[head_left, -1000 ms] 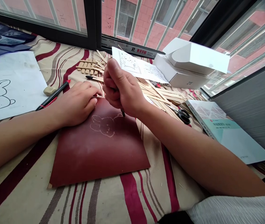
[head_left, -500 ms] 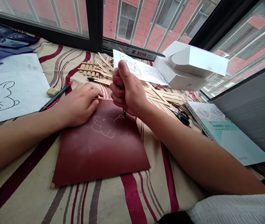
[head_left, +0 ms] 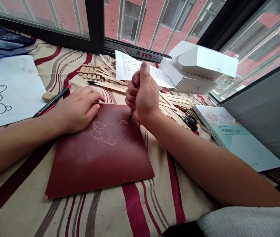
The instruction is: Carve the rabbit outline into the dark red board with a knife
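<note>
Has, left of the dark red board (head_left: 92,171), a white paper (head_left: 13,69) with a rabbit drawing, then nearer the board's left edge a pale block (head_left: 48,96) and a dark pen (head_left: 56,99) with a red tip. Lays the left hand (head_left: 79,108) palm down over the board's far left corner, fingers released and loosely bent, thumb on the surface just inside the far edge, index finger reaching to that edge. Bears a pale rabbit outline (head_left: 105,133) on the board's far half, between the two hands and slightly nearer. Meets striped cloth (head_left: 110,214) along the board's whole near edge, with room for moving there. Clenches the right hand (head_left: 144,95), thumb uppermost, around a thin dark tool (head_left: 130,116) above the board's far right corner, tip pointing down just beside the outline's tail; cannot tell contact from a slight gap. Has wooden sticks (head_left: 171,102) beyond that corner, then black-handled scissors (head_left: 191,121) and a book (head_left: 241,138) well right of the board.
</note>
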`<action>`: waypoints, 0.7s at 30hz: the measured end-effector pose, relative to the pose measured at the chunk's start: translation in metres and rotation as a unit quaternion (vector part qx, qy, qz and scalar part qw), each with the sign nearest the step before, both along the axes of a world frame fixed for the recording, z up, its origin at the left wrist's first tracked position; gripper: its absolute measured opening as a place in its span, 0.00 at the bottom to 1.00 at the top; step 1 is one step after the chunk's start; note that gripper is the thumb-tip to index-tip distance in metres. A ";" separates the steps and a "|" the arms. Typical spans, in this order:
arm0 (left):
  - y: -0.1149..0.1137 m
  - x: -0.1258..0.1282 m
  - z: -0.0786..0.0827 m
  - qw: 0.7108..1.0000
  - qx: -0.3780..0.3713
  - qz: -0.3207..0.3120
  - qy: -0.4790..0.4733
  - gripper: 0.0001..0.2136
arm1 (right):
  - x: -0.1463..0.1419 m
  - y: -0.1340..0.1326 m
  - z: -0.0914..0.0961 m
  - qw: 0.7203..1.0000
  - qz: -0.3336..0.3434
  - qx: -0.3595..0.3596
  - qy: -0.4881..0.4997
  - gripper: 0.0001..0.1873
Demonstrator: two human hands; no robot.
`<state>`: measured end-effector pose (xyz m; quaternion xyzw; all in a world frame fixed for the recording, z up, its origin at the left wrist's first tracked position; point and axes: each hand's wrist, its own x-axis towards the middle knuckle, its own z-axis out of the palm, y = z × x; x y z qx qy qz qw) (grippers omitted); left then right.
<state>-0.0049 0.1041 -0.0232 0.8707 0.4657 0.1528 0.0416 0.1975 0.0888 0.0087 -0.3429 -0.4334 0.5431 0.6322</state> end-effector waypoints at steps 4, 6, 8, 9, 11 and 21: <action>0.000 -0.001 -0.004 1.000 0.021 -0.006 -0.003 0.19 | -0.007 -0.005 0.008 1.000 0.013 0.003 -0.019 0.34; 0.001 -0.002 -0.006 0.999 0.032 -0.005 -0.002 0.20 | -0.011 -0.006 0.010 1.000 0.010 -0.001 -0.026 0.34; 0.002 -0.003 -0.009 0.999 0.034 -0.006 0.000 0.19 | -0.013 -0.006 0.009 1.000 0.005 0.002 -0.031 0.34; 0.003 -0.003 -0.010 0.999 0.034 -0.007 -0.001 0.19 | -0.013 -0.006 0.008 0.999 0.001 0.008 -0.036 0.34; 0.004 -0.004 -0.011 0.999 0.034 -0.009 -0.008 0.17 | -0.014 -0.005 0.006 0.998 -0.005 0.026 -0.053 0.35; -0.003 0.002 0.001 1.000 -0.013 -0.001 -0.016 0.15 | -0.022 -0.002 -0.005 0.965 -0.007 0.151 -0.214 0.34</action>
